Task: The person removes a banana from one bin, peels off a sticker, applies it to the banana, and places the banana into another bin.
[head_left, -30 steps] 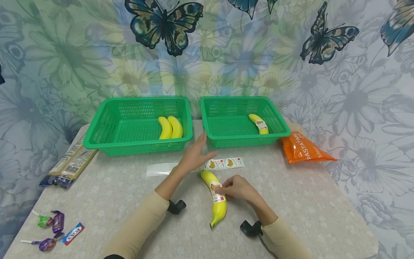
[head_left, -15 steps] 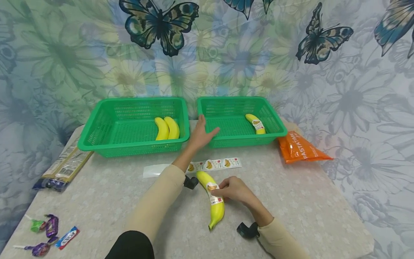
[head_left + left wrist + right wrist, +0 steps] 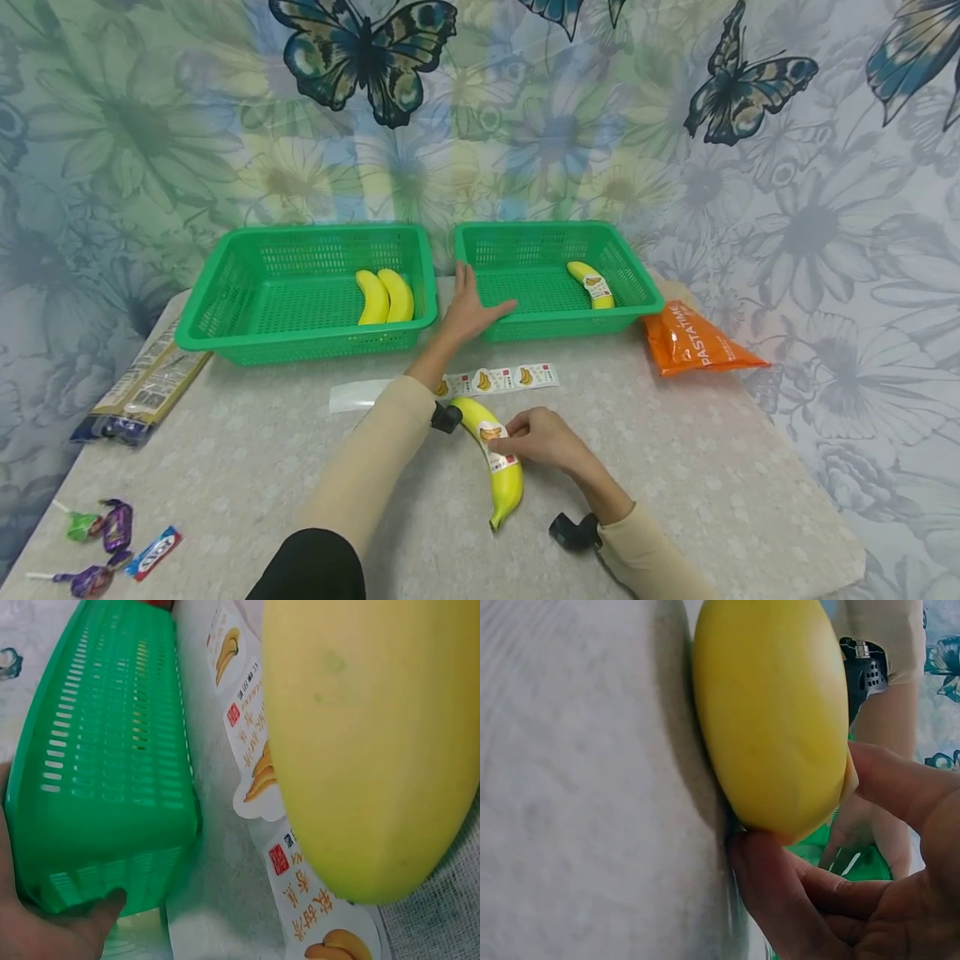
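Observation:
A yellow banana (image 3: 507, 490) lies on the table with a printed label (image 3: 498, 458) on its skin. My right hand (image 3: 549, 440) holds it from the right; the thumb (image 3: 900, 784) is at the label and the fingertips (image 3: 757, 859) reach the lower side. My left hand (image 3: 465, 315) is at the near left corner of the right green basket (image 3: 570, 327), fingers straight and thumb spread toward its wall. Between banana and baskets lies a strip of banana stickers (image 3: 517, 379), partly covered by the left wrist. One labelled banana (image 3: 592, 285) is inside the right basket.
The left green basket (image 3: 300, 350) holds two bananas (image 3: 384, 298) without visible labels. An orange pasta bag (image 3: 697, 342) is at right, and a brown-gold packet (image 3: 146, 387) at left. Several wrapped sweets (image 3: 116, 527) lie near the front left. A patterned cloth hangs behind.
My left hand has moved forward from above the sticker strip to the right basket's near left corner. My right hand stays at the labelled banana on the table. The view shifts slightly.

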The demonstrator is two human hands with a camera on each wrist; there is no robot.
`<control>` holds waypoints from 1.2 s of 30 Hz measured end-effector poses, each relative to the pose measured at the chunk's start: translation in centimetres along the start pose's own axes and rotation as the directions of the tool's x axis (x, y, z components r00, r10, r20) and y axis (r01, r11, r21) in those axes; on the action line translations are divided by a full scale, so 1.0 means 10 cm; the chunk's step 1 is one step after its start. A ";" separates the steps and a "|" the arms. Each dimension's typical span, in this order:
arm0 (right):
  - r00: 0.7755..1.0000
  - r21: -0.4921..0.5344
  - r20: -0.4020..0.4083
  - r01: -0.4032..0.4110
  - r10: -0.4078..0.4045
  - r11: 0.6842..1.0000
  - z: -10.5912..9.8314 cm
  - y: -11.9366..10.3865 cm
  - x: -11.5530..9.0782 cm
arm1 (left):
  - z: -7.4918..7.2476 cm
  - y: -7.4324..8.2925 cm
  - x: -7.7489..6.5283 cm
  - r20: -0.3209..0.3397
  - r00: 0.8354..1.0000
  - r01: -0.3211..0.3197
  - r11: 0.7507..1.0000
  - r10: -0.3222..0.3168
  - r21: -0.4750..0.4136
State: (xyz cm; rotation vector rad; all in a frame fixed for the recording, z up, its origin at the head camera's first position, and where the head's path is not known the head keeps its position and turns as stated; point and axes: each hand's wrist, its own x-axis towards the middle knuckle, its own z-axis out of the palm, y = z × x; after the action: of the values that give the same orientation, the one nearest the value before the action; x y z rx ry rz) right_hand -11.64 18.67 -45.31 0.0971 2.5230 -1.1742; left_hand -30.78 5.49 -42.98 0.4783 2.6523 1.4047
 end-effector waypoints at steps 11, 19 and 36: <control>1.000 -0.009 0.010 0.005 -0.005 1.000 0.00 0.02 0.01 | -0.01 -0.04 0.02 0.046 0.999 -0.013 0.999 0.015 -0.052; 0.999 -0.016 0.025 -0.023 0.023 1.000 0.00 0.00 0.01 | 0.03 -0.05 0.02 0.035 0.999 0.016 0.993 -0.011 -0.121; 0.997 0.030 -0.070 -0.024 0.026 0.999 -0.24 -0.03 0.03 | 0.01 -0.04 -0.02 0.007 1.000 0.000 0.988 0.001 -0.155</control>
State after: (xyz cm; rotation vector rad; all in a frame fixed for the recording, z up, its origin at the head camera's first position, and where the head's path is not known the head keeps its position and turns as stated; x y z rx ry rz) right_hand -12.66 20.28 -43.79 0.1801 2.5580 -1.2186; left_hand -30.66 5.32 -43.41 0.4659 2.5115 1.5910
